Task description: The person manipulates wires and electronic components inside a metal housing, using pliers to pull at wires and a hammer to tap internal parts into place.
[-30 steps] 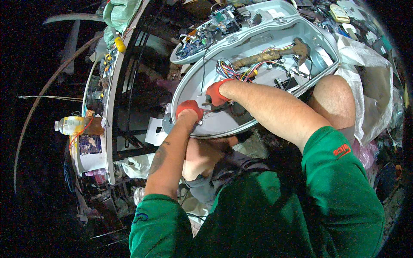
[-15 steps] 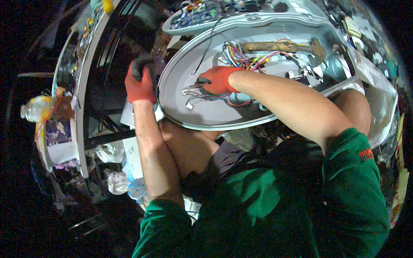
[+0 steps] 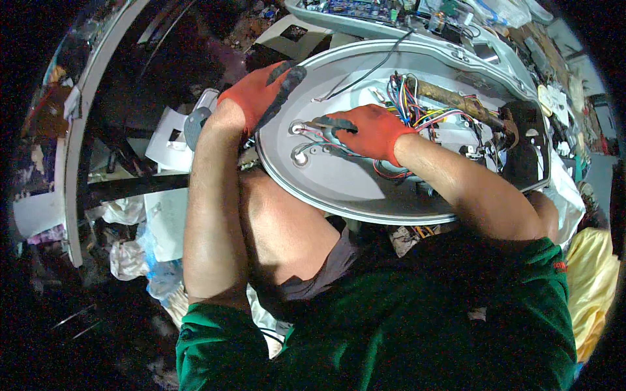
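Observation:
A large grey oval housing [image 3: 365, 189], like an open shell, rests across my legs. My left hand [image 3: 264, 94], in a red glove with a black palm, grips its left rim. Inside the shell, my right hand [image 3: 372, 132], gloved alike, is closed on a slim grey metal tool [image 3: 317, 124] whose exact kind is partly hidden by the fingers. The tool's tip lies beside a round fitting [image 3: 297, 128] with thin wires. A second round fitting [image 3: 300, 158] sits just below it. Bundled coloured wires [image 3: 405, 98] lie beyond my right hand.
A hammer [image 3: 456, 103] with a worn wooden handle lies in the shell's far right part. A black cable [image 3: 372, 70] hangs over the far rim. Behind stands another grey shell [image 3: 313, 14] with circuit boards. Plastic bags [image 3: 127, 260] and scraps lie at left; yellow cloth [image 3: 592, 277] at right.
My left hand has moved from beside the shell onto its rim. My right hand stays near the fittings with the tool. The view has shifted, and the shell appears farther right and lower.

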`<action>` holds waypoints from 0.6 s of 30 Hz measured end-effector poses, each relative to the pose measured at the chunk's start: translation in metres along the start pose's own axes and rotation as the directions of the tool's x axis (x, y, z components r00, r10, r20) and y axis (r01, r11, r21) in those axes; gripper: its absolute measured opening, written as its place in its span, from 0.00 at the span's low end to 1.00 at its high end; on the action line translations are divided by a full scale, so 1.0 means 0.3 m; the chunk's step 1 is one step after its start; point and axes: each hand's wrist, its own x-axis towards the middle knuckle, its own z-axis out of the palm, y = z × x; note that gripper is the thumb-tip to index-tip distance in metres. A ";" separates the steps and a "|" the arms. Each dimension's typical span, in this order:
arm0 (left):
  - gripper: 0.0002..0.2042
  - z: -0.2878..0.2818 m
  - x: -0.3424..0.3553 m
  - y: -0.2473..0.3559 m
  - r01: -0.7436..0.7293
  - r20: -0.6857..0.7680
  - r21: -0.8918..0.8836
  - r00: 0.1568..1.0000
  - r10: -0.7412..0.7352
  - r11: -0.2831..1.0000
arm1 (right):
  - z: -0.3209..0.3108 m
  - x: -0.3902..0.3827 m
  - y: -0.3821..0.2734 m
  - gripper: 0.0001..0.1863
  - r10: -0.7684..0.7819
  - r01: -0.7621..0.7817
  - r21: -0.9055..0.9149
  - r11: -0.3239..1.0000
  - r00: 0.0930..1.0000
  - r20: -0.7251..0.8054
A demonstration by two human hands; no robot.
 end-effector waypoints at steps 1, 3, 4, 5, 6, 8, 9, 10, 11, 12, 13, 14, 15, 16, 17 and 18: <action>0.30 0.003 0.005 0.001 0.033 -0.003 0.057 0.999 -0.033 0.998 | 0.000 0.006 -0.001 0.23 0.018 -0.018 0.002 1.000 1.000 0.023; 0.31 0.005 0.006 -0.007 0.041 -0.010 0.097 0.999 -0.040 0.994 | 0.000 0.017 -0.008 0.22 0.051 -0.051 0.010 0.999 0.997 0.063; 0.31 0.007 0.011 -0.019 0.014 -0.034 0.131 0.999 -0.010 0.991 | 0.005 0.017 -0.013 0.22 0.033 -0.033 -0.007 0.999 0.998 0.050; 0.31 0.018 0.016 -0.031 -0.001 -0.060 0.127 0.998 0.008 0.992 | 0.010 0.012 -0.018 0.23 0.015 -0.014 -0.023 1.000 0.999 0.036; 0.31 0.019 0.023 -0.026 -0.016 -0.085 0.128 0.996 0.027 0.992 | 0.013 0.013 -0.019 0.23 -0.003 0.004 -0.036 0.999 1.000 0.018; 0.31 0.008 0.024 -0.020 -0.007 -0.024 0.094 1.000 0.009 0.996 | 0.044 0.016 -0.001 0.23 -0.036 0.032 -0.091 0.995 0.998 -0.043; 0.30 0.002 0.026 -0.013 -0.008 0.001 0.074 1.000 0.008 0.997 | 0.054 0.018 0.003 0.23 -0.053 0.043 -0.119 0.992 0.996 -0.074; 0.30 -0.005 0.029 -0.005 -0.009 0.026 0.053 1.000 0.007 0.999 | 0.060 0.021 0.008 0.23 -0.044 0.035 -0.116 0.993 0.996 -0.075; 0.30 -0.006 0.032 -0.001 -0.014 0.043 0.030 0.999 0.013 0.999 | 0.064 0.026 0.014 0.23 -0.036 0.027 -0.113 0.993 0.996 -0.076; 0.28 -0.022 0.025 0.017 0.016 0.090 0.051 0.996 -0.021 0.999 | 0.069 0.032 0.011 0.23 -0.035 0.027 -0.108 0.994 0.997 -0.073; 0.27 -0.039 0.027 0.059 0.035 0.140 0.071 0.989 -0.045 0.997 | 0.073 0.034 0.016 0.22 -0.029 0.020 -0.107 0.994 0.996 -0.079; 0.29 -0.061 0.030 0.103 0.075 0.218 0.135 0.970 -0.104 0.988 | 0.077 0.034 0.022 0.22 -0.022 0.013 -0.106 0.994 0.996 -0.085; 0.32 -0.063 0.032 0.109 0.116 0.237 0.142 0.960 -0.148 0.983 | 0.081 0.036 0.019 0.22 -0.023 0.014 -0.105 0.994 0.996 -0.089; 0.35 -0.064 0.035 0.115 0.157 0.254 0.151 0.948 -0.192 0.976 | 0.085 0.040 0.016 0.22 -0.054 0.043 -0.124 0.991 0.995 -0.087; 0.36 -0.034 0.062 0.078 0.195 0.222 0.096 0.952 -0.212 0.976 | 0.088 0.046 0.013 0.22 -0.085 0.072 -0.142 0.987 0.993 -0.084; 0.38 -0.019 0.077 0.070 0.225 0.192 0.042 0.954 -0.229 0.974 | 0.086 0.050 0.012 0.22 -0.112 0.097 -0.160 0.982 0.990 -0.086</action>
